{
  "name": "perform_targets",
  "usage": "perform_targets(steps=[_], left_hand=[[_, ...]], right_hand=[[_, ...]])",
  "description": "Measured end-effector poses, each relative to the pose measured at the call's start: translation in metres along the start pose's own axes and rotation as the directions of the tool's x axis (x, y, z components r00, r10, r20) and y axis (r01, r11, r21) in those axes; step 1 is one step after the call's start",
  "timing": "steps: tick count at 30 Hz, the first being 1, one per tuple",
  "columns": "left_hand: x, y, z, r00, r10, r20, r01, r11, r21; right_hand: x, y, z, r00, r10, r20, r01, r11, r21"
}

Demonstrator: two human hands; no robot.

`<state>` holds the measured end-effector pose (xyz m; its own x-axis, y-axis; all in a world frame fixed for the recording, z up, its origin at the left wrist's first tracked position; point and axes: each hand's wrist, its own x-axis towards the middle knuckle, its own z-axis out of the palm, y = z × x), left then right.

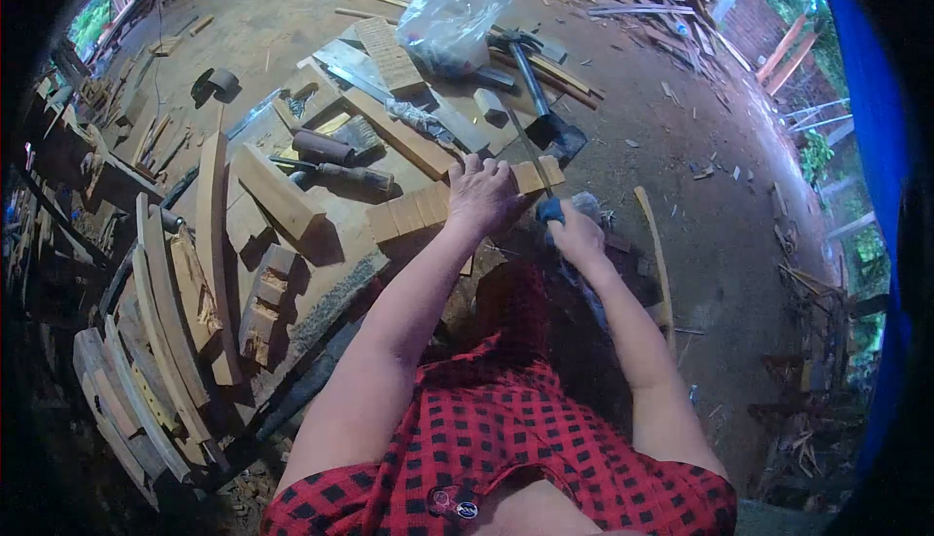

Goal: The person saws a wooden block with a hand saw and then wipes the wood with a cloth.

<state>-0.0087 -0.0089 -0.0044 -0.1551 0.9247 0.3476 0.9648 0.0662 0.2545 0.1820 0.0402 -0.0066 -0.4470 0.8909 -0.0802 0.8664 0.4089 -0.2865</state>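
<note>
My left hand (482,193) presses down on a wooden block (413,213), its fingers curled over the top and far edge. Evenly spaced lines run across the block, left of my hand and toward its right end. In my right hand (578,234) is the blue handle of a handsaw (530,150). Its thin blade runs forward from my fist and crosses the block near its right end, to the right of my left hand. The blade's edge against the wood is partly hidden by its narrow angle.
Chisels with rounded handles (355,178), a clear plastic bag (452,25) and a long dark-headed tool (530,74) lie beyond the block. A notched wood piece (265,307) and long curved strips (161,293) lie left. Scraps (671,25) pile up at the back right.
</note>
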Motion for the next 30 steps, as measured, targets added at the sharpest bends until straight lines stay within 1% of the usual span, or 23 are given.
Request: perform_targets(steps=[2,4,5,7,8,10,11,12,14,16,18,20,21,23,24,26,28,30], left_hand=[[0.0,0.002,-0.005,1.0,-0.017,-0.003,0.017,1.0,-0.018],[0.001,0.001,-0.003,1.0,-0.014,0.012,0.014,1.0,-0.016],[0.002,0.001,-0.003,1.0,-0.009,0.023,0.009,1.0,-0.01],[0.003,0.001,-0.006,1.0,-0.016,0.027,0.017,1.0,-0.021],[0.002,0.003,-0.007,0.999,-0.015,0.033,0.016,0.999,-0.029],[0.001,0.005,-0.009,0.998,-0.02,0.062,0.021,0.999,-0.029],[0.002,0.005,-0.012,0.996,-0.033,0.086,0.035,0.999,-0.025],[0.002,0.004,-0.01,0.996,-0.033,0.079,0.035,0.999,-0.025],[0.001,0.001,-0.004,0.999,-0.012,0.036,0.012,1.0,-0.001],[0.0,0.003,-0.008,0.998,-0.021,0.053,0.021,1.0,0.005],[0.0,0.003,-0.009,0.997,-0.033,0.069,0.033,0.999,0.005],[0.001,0.003,-0.01,0.993,-0.033,0.11,0.034,0.999,-0.004],[0.003,0.003,-0.011,0.994,-0.031,0.109,0.032,0.999,-0.005],[0.003,0.004,-0.013,0.992,-0.04,0.119,0.041,0.999,-0.012],[0.001,0.006,-0.015,0.992,-0.033,0.125,0.035,0.999,-0.013],[0.002,0.008,-0.019,0.993,-0.041,0.11,0.044,0.999,-0.026],[0.002,0.006,-0.015,0.995,-0.032,0.091,0.033,0.999,-0.019],[0.0,0.006,-0.015,0.996,-0.029,0.081,0.03,1.0,-0.011]], right_hand=[[-0.036,0.008,-0.003,1.0,-0.016,0.016,0.015,0.997,0.072],[-0.079,0.027,-0.001,0.99,0.066,0.128,-0.071,0.997,0.034],[-0.095,0.035,-0.002,0.989,0.065,0.131,-0.07,0.997,0.031],[-0.115,0.043,-0.008,0.995,0.012,0.097,-0.023,0.994,0.111],[-0.11,0.043,-0.006,0.995,0.018,0.098,-0.029,0.993,0.113],[-0.074,0.03,-0.011,0.993,0.032,0.114,-0.036,0.999,0.034],[-0.054,0.016,-0.012,0.998,0.003,0.058,-0.006,0.999,0.04],[-0.035,0.004,-0.01,1.0,-0.026,0.003,0.026,0.999,0.043],[-0.006,0.0,-0.001,0.999,-0.036,-0.024,0.036,0.999,0.015],[-0.007,0.002,0.003,0.998,-0.04,-0.04,0.039,0.999,-0.01],[-0.035,0.015,0.003,0.996,-0.077,-0.041,0.079,0.996,0.051],[-0.08,0.03,0.0,0.996,-0.008,0.087,0.006,0.999,0.031],[-0.097,0.039,-0.002,0.996,-0.006,0.085,0.004,1.0,0.03],[-0.119,0.051,-0.004,0.987,0.061,0.147,-0.067,0.997,0.032],[-0.115,0.046,-0.006,0.987,0.068,0.148,-0.074,0.997,0.035],[-0.081,0.026,-0.013,0.987,0.083,0.141,-0.083,0.997,-0.007],[-0.039,0.008,-0.004,1.0,-0.005,0.02,0.004,0.998,0.069],[-0.011,0.0,0.001,1.0,-0.001,0.007,0.001,0.999,0.043]])
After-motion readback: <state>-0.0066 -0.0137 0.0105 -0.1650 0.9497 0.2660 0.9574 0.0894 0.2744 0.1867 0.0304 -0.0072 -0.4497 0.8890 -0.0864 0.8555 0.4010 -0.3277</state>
